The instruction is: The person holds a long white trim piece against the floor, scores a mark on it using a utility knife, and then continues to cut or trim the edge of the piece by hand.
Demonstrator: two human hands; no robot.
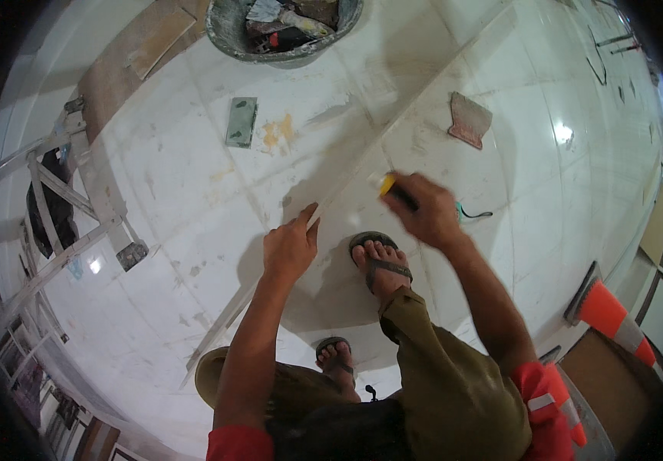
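A long, thin, pale strip (pixel 358 159) runs diagonally from the lower left past my feet to the far right. My left hand (pixel 290 246) pinches it near its middle, fingers closed around its edge. To the right of the strip, my right hand (pixel 427 213) is closed on a black-and-yellow handled tool (pixel 402 194), its yellow end toward the strip. A pale tip shows past the yellow, too blurred to name. Just behind that hand is a teal item with a dark loop (pixel 476 213); whether it joins the tool, I cannot tell.
White tiles lie stained beneath my sandalled foot (pixel 383 269). Ahead stand a bucket of rags and scraps (pixel 293 58), a grey-green plate (pixel 241 123) and a reddish broken piece (pixel 469 120). A metal ladder or scaffold frame (pixel 62 184) flanks the left, an orange-white cone (pixel 611 313) the right.
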